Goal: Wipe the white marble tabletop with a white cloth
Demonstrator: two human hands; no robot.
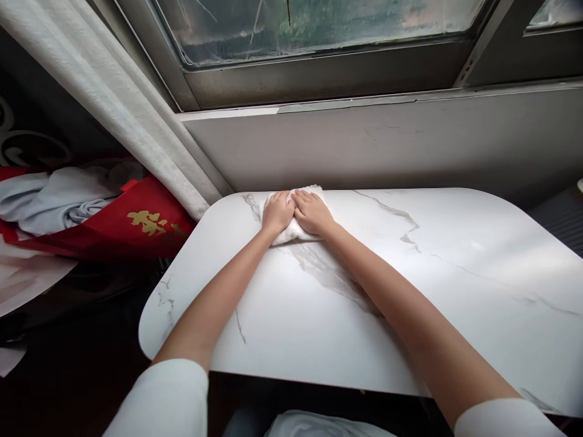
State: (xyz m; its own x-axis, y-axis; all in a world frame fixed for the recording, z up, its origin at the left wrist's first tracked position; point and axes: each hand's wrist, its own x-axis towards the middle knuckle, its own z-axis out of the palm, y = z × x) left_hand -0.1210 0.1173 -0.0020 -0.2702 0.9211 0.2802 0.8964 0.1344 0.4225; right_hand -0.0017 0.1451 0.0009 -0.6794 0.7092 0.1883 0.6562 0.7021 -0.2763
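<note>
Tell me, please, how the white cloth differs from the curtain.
The white cloth lies under the left hand and right hand on the marbled tabletop, while the curtain hangs beside the window. The cloth is small; the curtain is far larger, with long folds. Both are pale fabric.

White cloth (296, 233): middle lay hidden beneath the fingers (302, 198)
Table (473, 291): end right of the fingers was cut off
Window (328, 27): top, beyond the fingers, was cropped
</note>
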